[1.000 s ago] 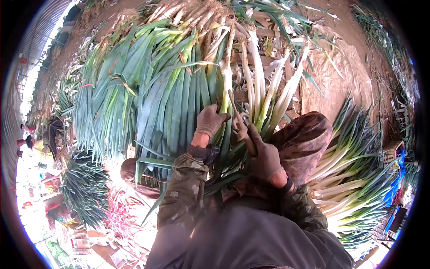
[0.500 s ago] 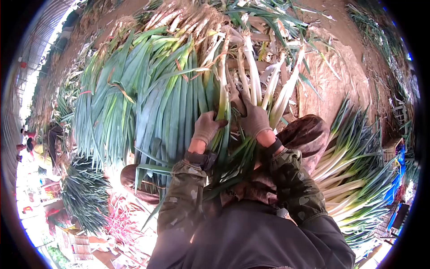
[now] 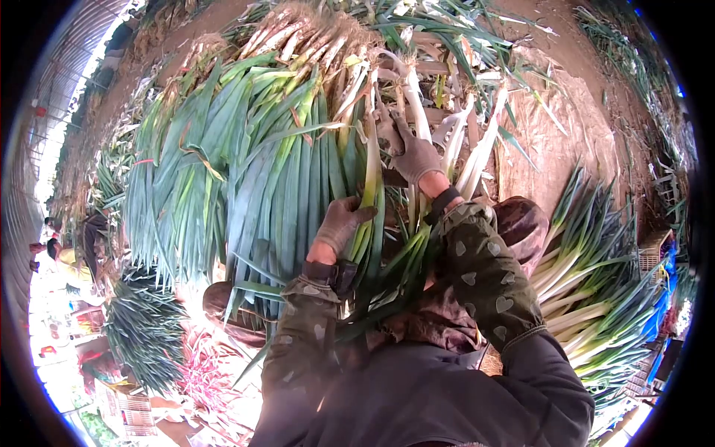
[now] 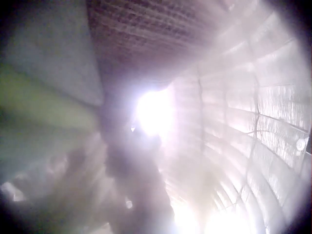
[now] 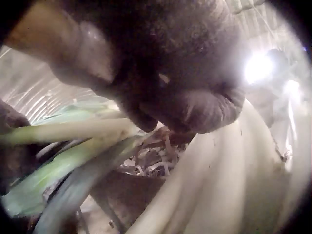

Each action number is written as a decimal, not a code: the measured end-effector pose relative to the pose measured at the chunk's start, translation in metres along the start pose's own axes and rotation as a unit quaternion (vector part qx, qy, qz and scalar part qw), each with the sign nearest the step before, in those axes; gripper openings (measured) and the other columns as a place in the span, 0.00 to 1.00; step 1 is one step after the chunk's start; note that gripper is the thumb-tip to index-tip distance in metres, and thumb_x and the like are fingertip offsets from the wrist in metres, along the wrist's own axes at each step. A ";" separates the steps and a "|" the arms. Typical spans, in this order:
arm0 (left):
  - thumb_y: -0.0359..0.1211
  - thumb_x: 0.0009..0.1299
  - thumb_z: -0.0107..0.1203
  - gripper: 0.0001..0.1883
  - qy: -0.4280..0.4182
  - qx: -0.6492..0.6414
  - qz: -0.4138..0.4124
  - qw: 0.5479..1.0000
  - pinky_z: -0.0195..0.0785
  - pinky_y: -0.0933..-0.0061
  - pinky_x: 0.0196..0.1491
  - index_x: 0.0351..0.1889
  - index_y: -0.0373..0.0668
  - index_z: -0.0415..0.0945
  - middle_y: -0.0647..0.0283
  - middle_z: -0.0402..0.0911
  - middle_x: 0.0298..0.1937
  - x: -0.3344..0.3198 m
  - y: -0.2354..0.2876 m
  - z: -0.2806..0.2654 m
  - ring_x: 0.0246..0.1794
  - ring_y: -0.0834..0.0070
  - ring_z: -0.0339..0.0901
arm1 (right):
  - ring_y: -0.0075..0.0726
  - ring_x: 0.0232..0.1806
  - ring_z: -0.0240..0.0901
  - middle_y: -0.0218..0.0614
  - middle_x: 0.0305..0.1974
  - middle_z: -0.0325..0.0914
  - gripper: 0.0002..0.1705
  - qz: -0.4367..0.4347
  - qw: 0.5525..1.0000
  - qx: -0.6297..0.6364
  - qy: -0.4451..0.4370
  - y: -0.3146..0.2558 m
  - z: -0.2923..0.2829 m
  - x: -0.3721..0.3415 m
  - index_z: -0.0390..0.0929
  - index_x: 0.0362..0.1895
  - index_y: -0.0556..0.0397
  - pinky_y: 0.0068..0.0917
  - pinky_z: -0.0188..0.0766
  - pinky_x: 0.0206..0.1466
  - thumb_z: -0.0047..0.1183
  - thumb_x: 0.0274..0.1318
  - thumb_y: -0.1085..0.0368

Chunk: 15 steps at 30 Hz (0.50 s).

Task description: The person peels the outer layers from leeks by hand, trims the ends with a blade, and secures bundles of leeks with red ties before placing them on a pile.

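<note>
My gloved left hand [image 3: 341,223] grips a leek [image 3: 372,160] at its pale green part; its white end points away from me. In the left wrist view, blurred knitted glove [image 4: 146,39] shows beside a green leek stalk [image 4: 39,105]. My gloved right hand [image 3: 418,158] reaches along that leek toward the root end, its fingertips pinching at the white shaft. Curled fingers [image 5: 209,112] meet the end of the leek stalk [image 5: 73,130] in the right wrist view, hiding the exact hold. Several white-stemmed leeks [image 3: 477,141] lie just right of this hand.
Broad-leaved untrimmed leeks [image 3: 261,164] are heaped on the left, roots [image 3: 313,33] away from me. Pale-stemmed leeks [image 3: 573,298] are piled at my right, near a brown sheet [image 3: 558,127]. Another leek pile [image 3: 143,328] lies at lower left, beside pinkish scraps [image 3: 208,365].
My right hand was pulling a brownish strip down toward me; it has since moved up along the leek to near the root end. The left hand keeps its hold, slightly lower.
</note>
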State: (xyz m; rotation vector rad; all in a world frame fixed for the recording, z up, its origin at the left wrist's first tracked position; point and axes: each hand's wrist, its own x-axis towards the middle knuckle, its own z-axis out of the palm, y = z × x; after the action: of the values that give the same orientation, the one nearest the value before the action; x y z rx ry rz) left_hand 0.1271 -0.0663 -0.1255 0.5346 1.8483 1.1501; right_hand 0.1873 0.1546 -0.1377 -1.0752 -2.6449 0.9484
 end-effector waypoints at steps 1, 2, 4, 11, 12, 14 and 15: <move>0.35 0.65 0.65 0.16 0.001 -0.001 0.000 1.000 0.69 0.75 0.40 0.44 0.31 0.83 0.66 0.83 0.35 -0.001 0.000 0.001 0.33 0.81 0.74 | 0.68 0.39 0.78 0.59 0.35 0.81 0.47 -0.005 1.000 -0.005 0.006 0.001 0.001 0.007 0.56 0.76 0.33 0.54 0.74 0.45 0.58 0.50 0.59; 0.35 0.65 0.65 0.16 0.002 -0.003 -0.001 1.000 0.69 0.75 0.40 0.44 0.31 0.83 0.66 0.83 0.35 -0.002 0.002 0.001 0.33 0.81 0.75 | 0.69 0.39 0.78 0.59 0.35 0.81 0.46 -0.010 1.000 -0.009 0.011 0.005 0.003 0.013 0.56 0.76 0.33 0.55 0.74 0.44 0.58 0.51 0.58; 0.35 0.65 0.65 0.16 -0.003 -0.017 -0.001 1.000 0.69 0.75 0.40 0.44 0.31 0.83 0.65 0.84 0.35 -0.005 0.005 0.002 0.33 0.81 0.75 | 0.69 0.39 0.78 0.59 0.35 0.81 0.44 -0.043 0.999 0.009 0.021 0.016 0.008 0.018 0.59 0.74 0.37 0.54 0.74 0.44 0.57 0.51 0.58; 0.47 0.66 0.64 0.25 -0.090 0.020 0.029 0.995 0.70 0.71 0.45 0.47 0.31 0.81 0.58 0.83 0.35 0.015 -0.051 0.036 0.36 0.78 0.74 | 0.51 0.42 0.82 0.54 0.44 0.82 0.47 0.027 0.994 0.105 -0.006 0.033 -0.024 -0.030 0.59 0.76 0.43 0.41 0.76 0.47 0.57 0.47 0.64; 0.49 0.67 0.64 0.26 -0.094 0.088 0.039 0.991 0.70 0.70 0.44 0.45 0.32 0.81 0.58 0.82 0.33 0.016 -0.061 0.051 0.36 0.78 0.74 | 0.47 0.43 0.83 0.53 0.45 0.82 0.48 0.043 0.992 0.116 0.000 0.039 -0.023 -0.041 0.58 0.76 0.44 0.38 0.76 0.47 0.57 0.46 0.65; 0.53 0.67 0.61 0.26 -0.088 0.291 0.053 0.951 0.72 0.64 0.42 0.37 0.35 0.80 0.53 0.81 0.30 0.011 -0.069 0.088 0.34 0.68 0.79 | 0.50 0.40 0.83 0.52 0.43 0.83 0.51 0.005 0.988 0.144 -0.058 0.035 -0.031 -0.071 0.52 0.78 0.39 0.38 0.78 0.50 0.57 0.48 0.67; 0.53 0.65 0.62 0.25 -0.078 0.290 0.074 0.951 0.73 0.62 0.43 0.37 0.36 0.80 0.51 0.81 0.31 0.002 -0.070 0.100 0.36 0.62 0.80 | 0.48 0.39 0.83 0.54 0.43 0.82 0.50 -0.093 0.983 0.157 0.002 0.037 -0.023 -0.085 0.55 0.77 0.42 0.38 0.77 0.47 0.57 0.46 0.69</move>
State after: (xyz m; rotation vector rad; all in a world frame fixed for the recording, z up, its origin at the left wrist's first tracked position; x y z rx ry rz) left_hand 0.2164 -0.0491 -0.2070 1.0773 2.0235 0.6125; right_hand 0.2790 0.1299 -0.1321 -0.7448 -2.4282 1.2635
